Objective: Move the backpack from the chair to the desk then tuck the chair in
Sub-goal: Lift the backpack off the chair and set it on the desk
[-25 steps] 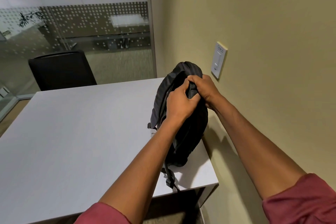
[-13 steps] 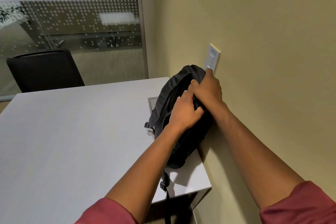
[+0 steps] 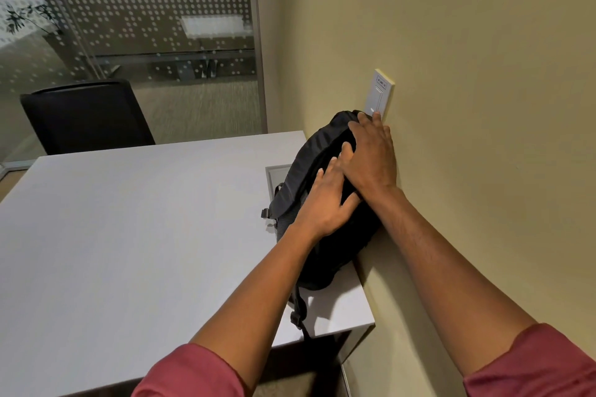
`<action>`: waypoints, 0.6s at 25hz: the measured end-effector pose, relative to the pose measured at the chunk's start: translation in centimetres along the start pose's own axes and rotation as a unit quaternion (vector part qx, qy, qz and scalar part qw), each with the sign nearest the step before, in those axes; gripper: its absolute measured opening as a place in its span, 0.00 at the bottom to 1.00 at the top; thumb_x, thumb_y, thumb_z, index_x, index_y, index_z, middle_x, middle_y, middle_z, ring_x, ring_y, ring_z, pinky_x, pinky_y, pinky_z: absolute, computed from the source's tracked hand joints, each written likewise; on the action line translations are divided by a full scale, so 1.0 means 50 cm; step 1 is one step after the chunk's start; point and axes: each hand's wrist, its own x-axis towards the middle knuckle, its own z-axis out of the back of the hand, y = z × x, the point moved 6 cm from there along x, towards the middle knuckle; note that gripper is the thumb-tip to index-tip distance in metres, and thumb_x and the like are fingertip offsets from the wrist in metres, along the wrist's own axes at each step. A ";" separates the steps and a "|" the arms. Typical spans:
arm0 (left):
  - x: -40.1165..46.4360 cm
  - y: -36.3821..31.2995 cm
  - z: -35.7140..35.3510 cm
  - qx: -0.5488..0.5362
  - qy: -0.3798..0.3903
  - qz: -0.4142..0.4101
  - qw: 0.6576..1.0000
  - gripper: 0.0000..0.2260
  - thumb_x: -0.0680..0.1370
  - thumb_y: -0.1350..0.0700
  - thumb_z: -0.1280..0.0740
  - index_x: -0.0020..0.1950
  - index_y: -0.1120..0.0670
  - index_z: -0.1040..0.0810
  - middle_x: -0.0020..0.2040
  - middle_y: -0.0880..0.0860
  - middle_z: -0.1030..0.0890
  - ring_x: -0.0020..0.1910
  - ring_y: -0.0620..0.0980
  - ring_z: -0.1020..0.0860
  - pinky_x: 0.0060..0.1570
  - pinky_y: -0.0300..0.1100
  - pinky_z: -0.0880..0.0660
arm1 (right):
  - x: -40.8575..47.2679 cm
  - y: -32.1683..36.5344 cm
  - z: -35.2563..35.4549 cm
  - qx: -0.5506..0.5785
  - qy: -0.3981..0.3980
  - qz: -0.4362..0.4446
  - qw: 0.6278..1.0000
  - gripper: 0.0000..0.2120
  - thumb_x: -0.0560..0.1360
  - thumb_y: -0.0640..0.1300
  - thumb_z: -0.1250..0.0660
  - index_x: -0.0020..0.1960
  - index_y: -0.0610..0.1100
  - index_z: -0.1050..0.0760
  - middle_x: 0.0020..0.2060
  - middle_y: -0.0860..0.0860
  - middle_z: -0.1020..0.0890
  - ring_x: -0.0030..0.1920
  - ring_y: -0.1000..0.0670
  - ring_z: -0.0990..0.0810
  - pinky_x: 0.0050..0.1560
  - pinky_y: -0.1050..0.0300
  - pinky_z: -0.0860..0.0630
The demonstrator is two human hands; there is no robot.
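Observation:
A black backpack (image 3: 325,255) rests on the right end of the pale grey desk (image 3: 129,235), leaning against the yellow wall. One strap (image 3: 298,309) hangs over the desk's front edge. My left hand (image 3: 325,203) lies flat on the backpack's top, fingers spread, gripping nothing. My right hand (image 3: 371,158) lies flat on the upper part of the pack, partly over my left fingers, its fingertips near the wall plate. A black chair (image 3: 87,116) stands at the far side of the desk. The chair the backpack came from is out of view.
A white switch plate (image 3: 380,93) is on the wall just above the backpack. A grey cable hatch (image 3: 277,174) is set in the desk beside the pack. A dotted glass partition (image 3: 129,42) closes the far side.
Both hands held the backpack's top in a grip; now they have let go and lie flat on it. The pack has settled lower against the wall.

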 end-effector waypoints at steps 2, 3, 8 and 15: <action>-0.023 0.010 0.017 0.008 -0.018 0.013 1.000 0.31 0.82 0.45 0.43 0.82 0.49 0.51 0.82 0.51 0.48 0.81 0.48 0.53 0.79 0.55 0.54 | -0.011 0.014 -0.002 0.008 0.004 0.005 1.000 0.23 0.77 0.41 0.37 0.72 0.40 0.31 0.75 0.42 0.33 0.79 0.42 0.45 0.79 0.46 0.50; -0.036 0.015 0.027 0.013 -0.027 0.022 0.999 0.31 0.82 0.45 0.43 0.82 0.49 0.51 0.82 0.51 0.47 0.81 0.48 0.53 0.79 0.55 0.54 | -0.019 0.022 -0.002 0.012 0.009 0.006 1.000 0.23 0.77 0.41 0.37 0.72 0.40 0.31 0.75 0.42 0.33 0.78 0.42 0.45 0.79 0.46 0.50; -0.108 0.025 0.068 0.056 -0.064 0.063 0.994 0.34 0.80 0.48 0.37 0.81 0.53 0.49 0.81 0.53 0.44 0.81 0.51 0.49 0.78 0.55 0.45 | -0.074 0.065 0.008 0.015 0.026 0.013 0.999 0.26 0.78 0.42 0.37 0.74 0.39 0.35 0.76 0.42 0.35 0.79 0.41 0.46 0.78 0.43 0.50; -0.266 0.000 0.110 0.058 -0.085 0.081 0.991 0.33 0.79 0.47 0.36 0.81 0.52 0.46 0.81 0.52 0.42 0.80 0.50 0.46 0.76 0.54 0.40 | -0.226 0.113 0.022 0.016 0.072 -0.002 0.997 0.30 0.78 0.45 0.35 0.76 0.40 0.39 0.77 0.43 0.36 0.78 0.39 0.44 0.77 0.40 0.45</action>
